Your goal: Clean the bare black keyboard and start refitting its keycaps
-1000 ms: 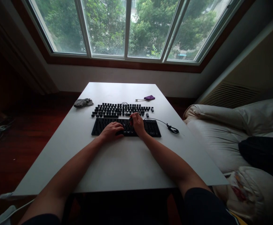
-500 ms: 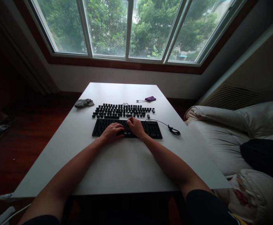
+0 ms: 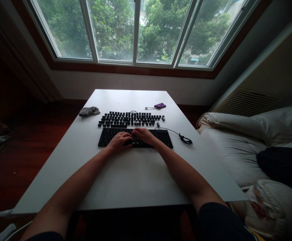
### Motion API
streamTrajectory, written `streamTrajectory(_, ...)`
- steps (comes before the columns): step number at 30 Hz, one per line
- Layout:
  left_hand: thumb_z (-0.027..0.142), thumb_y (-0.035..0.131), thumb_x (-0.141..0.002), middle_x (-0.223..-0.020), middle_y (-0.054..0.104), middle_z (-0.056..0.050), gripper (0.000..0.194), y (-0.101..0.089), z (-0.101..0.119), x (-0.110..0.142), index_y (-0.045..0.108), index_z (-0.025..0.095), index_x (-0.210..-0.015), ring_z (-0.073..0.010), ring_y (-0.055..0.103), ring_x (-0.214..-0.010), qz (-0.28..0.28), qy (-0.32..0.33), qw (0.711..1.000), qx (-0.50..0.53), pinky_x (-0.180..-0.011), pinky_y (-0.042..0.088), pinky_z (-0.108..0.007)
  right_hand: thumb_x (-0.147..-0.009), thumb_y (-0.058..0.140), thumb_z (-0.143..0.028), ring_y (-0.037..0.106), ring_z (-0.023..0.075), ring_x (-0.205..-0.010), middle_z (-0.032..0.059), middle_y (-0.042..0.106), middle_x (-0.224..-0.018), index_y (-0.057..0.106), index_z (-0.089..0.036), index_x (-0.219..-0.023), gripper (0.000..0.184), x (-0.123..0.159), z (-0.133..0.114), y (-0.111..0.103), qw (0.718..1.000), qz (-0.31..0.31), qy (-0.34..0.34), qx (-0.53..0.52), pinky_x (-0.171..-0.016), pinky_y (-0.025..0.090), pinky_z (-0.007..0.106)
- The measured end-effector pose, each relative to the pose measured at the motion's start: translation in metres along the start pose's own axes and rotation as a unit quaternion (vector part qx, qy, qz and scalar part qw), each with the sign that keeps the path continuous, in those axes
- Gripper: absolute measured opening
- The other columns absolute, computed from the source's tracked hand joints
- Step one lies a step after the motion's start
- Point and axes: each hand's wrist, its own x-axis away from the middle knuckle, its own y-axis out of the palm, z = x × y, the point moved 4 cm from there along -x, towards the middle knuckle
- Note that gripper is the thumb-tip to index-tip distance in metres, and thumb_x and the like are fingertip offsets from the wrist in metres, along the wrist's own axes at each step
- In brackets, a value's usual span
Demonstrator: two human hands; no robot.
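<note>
A black keyboard (image 3: 104,138) lies flat on the white table, its middle hidden by both hands. My left hand (image 3: 120,140) rests on it left of centre, palm down, with fingers stretched out and nothing seen in them. Close beside it, my right hand (image 3: 144,135) is closed over the keyboard's middle, its fingertips near the left ones. Something thin seems to stick up past its fingers, too small to name. Behind the keyboard, several rows of loose black keycaps (image 3: 126,118) are laid out in a keyboard pattern.
A grey crumpled cloth (image 3: 89,111) lies at the left edge of the white table (image 3: 131,180). A purple pouch (image 3: 160,105) is at the back right, beside a thin stick. The bundled black cable (image 3: 185,139) lies right of the keyboard. A padded sofa (image 3: 231,150) stands at right.
My right hand has turned and shifted slightly left, bringing its fingers closer to my left hand. The left hand stays on the keyboard.
</note>
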Motion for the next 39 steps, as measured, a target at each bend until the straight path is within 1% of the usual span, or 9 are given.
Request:
streamTrajectory(4,0.040,0.068,-0.090,-0.120,0.069,-0.007,0.027,-0.001,0.001,0.000,0.071,0.024,-0.112,-0.0253,0.062,-0.108,-0.002,0.003,1.000,0.002,-0.099,0.047,-0.044,-0.097,0.050,-0.056,0.049,0.0116,-0.055,-0.0029,0.057,-0.061,0.075,-0.017,-0.095,0.046,-0.001,-0.001,-0.001,1.000,-0.027,-0.013,0.003,-0.056,0.038,0.023)
streamTrajectory(10,0.038,0.068,-0.089,-0.120,0.068,-0.008,0.025,0.000,0.001,0.000,0.070,0.025,-0.110,-0.0262,0.062,-0.109,-0.003,0.000,1.000,0.006,-0.099,0.047,-0.045,-0.093,0.057,-0.056,0.053,0.0132,-0.063,0.0002,0.066,-0.070,0.076,-0.017,-0.086,0.044,-0.001,-0.003,0.001,0.999,-0.014,-0.040,0.033,-0.062,0.040,0.024)
streamTrajectory(13,0.039,0.069,-0.089,-0.120,0.068,-0.008,0.029,-0.001,0.000,0.000,0.070,0.025,-0.113,-0.0264,0.061,-0.109,-0.004,0.002,1.000,0.001,-0.099,0.047,-0.045,-0.092,0.059,-0.057,0.053,0.0144,-0.063,0.0005,0.065,-0.068,0.076,-0.018,-0.086,0.043,0.001,-0.007,0.005,0.997,-0.038,-0.052,0.033,-0.062,0.041,0.025)
streamTrajectory(16,0.038,0.068,-0.089,-0.121,0.068,-0.007,0.032,-0.002,0.001,-0.001,0.069,0.026,-0.119,-0.0257,0.061,-0.107,-0.008,0.001,1.000,0.001,-0.098,0.047,-0.044,-0.091,0.060,-0.060,0.056,0.0170,-0.067,0.0029,0.066,-0.071,0.076,-0.020,-0.082,0.044,0.005,-0.014,0.007,0.995,-0.029,-0.080,0.049,-0.067,0.045,0.028)
streamTrajectory(19,0.039,0.068,-0.089,-0.119,0.068,-0.007,0.030,-0.002,0.001,-0.001,0.070,0.026,-0.117,-0.0256,0.061,-0.107,-0.008,-0.003,1.000,0.005,-0.098,0.047,-0.043,-0.092,0.060,-0.059,0.057,0.0177,-0.070,0.0046,0.066,-0.075,0.074,-0.021,-0.077,0.043,0.008,-0.017,0.011,0.992,-0.016,-0.113,0.055,-0.070,0.047,0.030)
streamTrajectory(24,0.037,0.069,-0.088,-0.120,0.067,-0.008,0.031,-0.002,0.002,-0.001,0.069,0.025,-0.116,-0.0260,0.061,-0.108,-0.009,0.000,1.000,0.008,-0.099,0.046,-0.044,-0.095,0.057,-0.056,0.059,0.0179,-0.071,0.0060,0.068,-0.080,0.076,-0.020,-0.083,0.042,0.010,-0.012,0.014,0.990,-0.006,-0.142,0.021,-0.072,0.049,0.032)
streamTrajectory(30,0.035,0.070,-0.086,-0.120,0.067,-0.007,0.030,-0.004,0.004,-0.002,0.070,0.026,-0.115,-0.0263,0.061,-0.108,-0.006,0.000,1.000,0.004,-0.099,0.047,-0.045,-0.091,0.059,-0.063,0.062,0.0199,-0.076,0.0067,0.069,-0.083,0.076,-0.019,-0.085,0.047,0.007,-0.009,0.008,0.994,-0.017,-0.106,-0.007,-0.074,0.050,0.033)
streamTrajectory(33,0.035,0.070,-0.086,-0.120,0.067,-0.008,0.029,-0.003,0.004,-0.002,0.071,0.025,-0.113,-0.0268,0.061,-0.109,-0.005,0.000,1.000,-0.002,-0.099,0.047,-0.045,-0.089,0.062,-0.062,0.059,0.0177,-0.073,0.0048,0.067,-0.079,0.073,-0.017,-0.084,0.046,0.008,-0.007,0.008,0.996,-0.019,-0.088,-0.014,-0.069,0.049,0.029)
streamTrajectory(39,0.035,0.070,-0.087,-0.122,0.067,-0.008,0.023,-0.002,0.003,-0.001,0.071,0.024,-0.107,-0.0267,0.061,-0.108,-0.007,0.001,1.000,-0.005,-0.098,0.048,-0.045,-0.085,0.068,-0.054,0.048,0.0127,-0.060,-0.0015,0.061,-0.068,0.070,-0.018,-0.095,0.037,0.010,0.002,0.013,0.998,-0.028,-0.050,-0.022,-0.056,0.040,0.024)
